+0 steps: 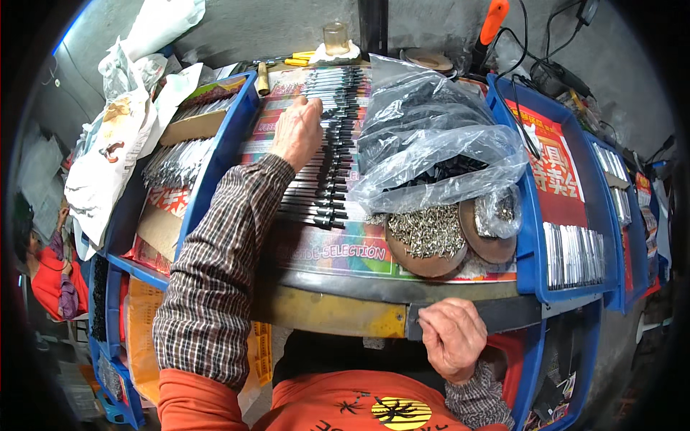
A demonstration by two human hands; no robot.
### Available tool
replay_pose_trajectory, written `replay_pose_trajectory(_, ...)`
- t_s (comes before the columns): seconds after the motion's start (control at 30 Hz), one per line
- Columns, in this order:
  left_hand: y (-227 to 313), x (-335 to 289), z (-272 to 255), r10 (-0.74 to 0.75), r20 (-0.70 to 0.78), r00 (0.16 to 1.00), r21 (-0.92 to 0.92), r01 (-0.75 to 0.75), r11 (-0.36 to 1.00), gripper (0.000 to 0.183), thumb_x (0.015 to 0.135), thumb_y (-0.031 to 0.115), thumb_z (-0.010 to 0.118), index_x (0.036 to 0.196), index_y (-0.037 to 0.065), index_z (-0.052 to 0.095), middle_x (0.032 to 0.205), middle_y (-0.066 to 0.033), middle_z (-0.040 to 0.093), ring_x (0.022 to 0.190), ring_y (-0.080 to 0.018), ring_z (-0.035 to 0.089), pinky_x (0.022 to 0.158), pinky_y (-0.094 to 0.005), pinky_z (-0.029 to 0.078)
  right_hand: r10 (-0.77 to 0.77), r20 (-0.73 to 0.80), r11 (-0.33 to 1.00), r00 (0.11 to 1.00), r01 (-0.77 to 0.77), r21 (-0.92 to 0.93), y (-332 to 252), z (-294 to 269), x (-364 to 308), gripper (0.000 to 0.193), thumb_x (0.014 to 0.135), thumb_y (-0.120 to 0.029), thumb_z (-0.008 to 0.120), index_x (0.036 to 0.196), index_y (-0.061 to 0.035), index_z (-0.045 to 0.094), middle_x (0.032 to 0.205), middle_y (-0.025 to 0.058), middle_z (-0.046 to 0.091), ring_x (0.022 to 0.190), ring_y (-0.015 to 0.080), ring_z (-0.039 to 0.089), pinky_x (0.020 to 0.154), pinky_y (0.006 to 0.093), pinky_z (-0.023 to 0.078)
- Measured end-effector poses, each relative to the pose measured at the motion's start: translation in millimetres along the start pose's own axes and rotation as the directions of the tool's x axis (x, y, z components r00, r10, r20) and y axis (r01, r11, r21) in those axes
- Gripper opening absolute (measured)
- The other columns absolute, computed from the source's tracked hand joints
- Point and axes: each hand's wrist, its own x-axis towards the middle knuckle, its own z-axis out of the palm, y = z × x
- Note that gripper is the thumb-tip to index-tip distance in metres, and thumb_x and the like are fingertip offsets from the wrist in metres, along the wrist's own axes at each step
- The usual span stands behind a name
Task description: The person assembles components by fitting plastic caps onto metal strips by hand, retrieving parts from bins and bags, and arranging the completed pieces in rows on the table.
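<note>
Head view: looked straight down on a pretty packed workbench [330, 309], with both hands in the shot
Left hand [296, 133]: reached out over the far half of the rod row, fingers bent down toward it; the fingertips were hidden, so I couldn't tell if it gripped one
Right hand [453, 337]: curled into a loose fist by the near edge of the bench, couldn't tell if anything was tucked inside
Black-fitted rods [339, 147]: lay side by side in a long row running away from the person, on a colourful printed sheet [381, 269], partly under the left hand
Clear plastic bag [402, 129]: sat just right of the row, mouth toward the person, black pieces [445, 172] showing inside
Small metal bits [428, 230]: were heaped on a round brown plate [431, 270] below the bag
Left blue tray [215, 169]: stood left of the row, bunches of thin rods [176, 164] in it
Right blue tray [530, 244]: had silvery sticks [575, 255] lined up at its near end, plus a red printed sheet [552, 136]
</note>
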Motion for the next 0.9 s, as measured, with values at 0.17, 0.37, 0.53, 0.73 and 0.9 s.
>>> replay_pose_trajectory(0.17,-20.7,28.9,28.8,0.000,0.002,1.000,0.010,0.000,1.000,0.023,0.068,-0.006,0.060,0.089,0.004,0.056,0.081,-0.0190,0.057,0.081,-0.0400,0.058,0.071,-0.0461,0.048,-0.026,0.068,1.000,0.997,0.026,-0.007,5.9,-3.0,1.2,0.028,0.068,0.002,0.069,0.096,-0.0017,0.067,0.085,0.0080,0.062,0.075,0.0257,0.061,0.064,0.0353,0.051)
replay_pose_trajectory(0.37,-23.9,50.0,42.6,0.007,0.019,1.000,0.032,-0.007,0.999,0.016,0.075,0.000,0.062,0.090,0.005,0.061,0.084,-0.0162,0.060,0.082,-0.0356,0.061,0.072,-0.0432,0.049,-0.035,0.129,0.999,0.991,0.038,-0.017,5.4,-8.6,2.0,0.031,0.069,-0.001,0.068,0.100,-0.0037,0.066,0.086,0.0065,0.062,0.075,0.0239,0.061,0.064,0.0344,0.051)
replay_pose_trajectory(0.53,-27.3,63.4,54.3,-0.046,0.094,0.995,0.032,0.043,0.999,0.018,0.076,0.001,0.062,0.094,0.006,0.064,0.089,-0.0142,0.063,0.090,-0.0329,0.062,0.079,-0.0405,0.049,0.006,0.157,1.000,0.988,-0.002,-0.027,2.2,-8.1,7.0,0.020,0.079,-0.007,0.068,0.098,-0.0049,0.065,0.085,0.0058,0.062,0.073,0.0235,0.061,0.065,0.0348,0.050)
replay_pose_trajectory(0.73,-30.3,67.2,58.0,-0.083,0.132,0.988,0.038,0.079,0.996,0.018,0.078,0.001,0.062,0.095,0.006,0.066,0.093,-0.0139,0.063,0.093,-0.0325,0.061,0.082,-0.0411,0.049,0.028,0.168,0.999,0.985,-0.021,-0.043,0.5,-7.7,7.7,0.023,0.077,-0.004,0.069,0.100,-0.0055,0.065,0.085,0.0053,0.062,0.073,0.0228,0.061,0.066,0.0347,0.050)
replay_pose_trajectory(0.9,-38.9,66.9,62.2,-0.010,0.096,0.995,0.066,0.003,0.998,0.018,0.081,0.007,0.058,0.096,0.010,0.067,0.092,-0.0132,0.062,0.092,-0.0325,0.062,0.078,-0.0426,0.050,0.023,0.174,0.998,0.984,-0.013,-0.057,2.1,-7.0,7.0,0.024,0.077,-0.004,0.069,0.100,-0.0057,0.065,0.086,0.0050,0.062,0.073,0.0227,0.061,0.065,0.0343,0.050)
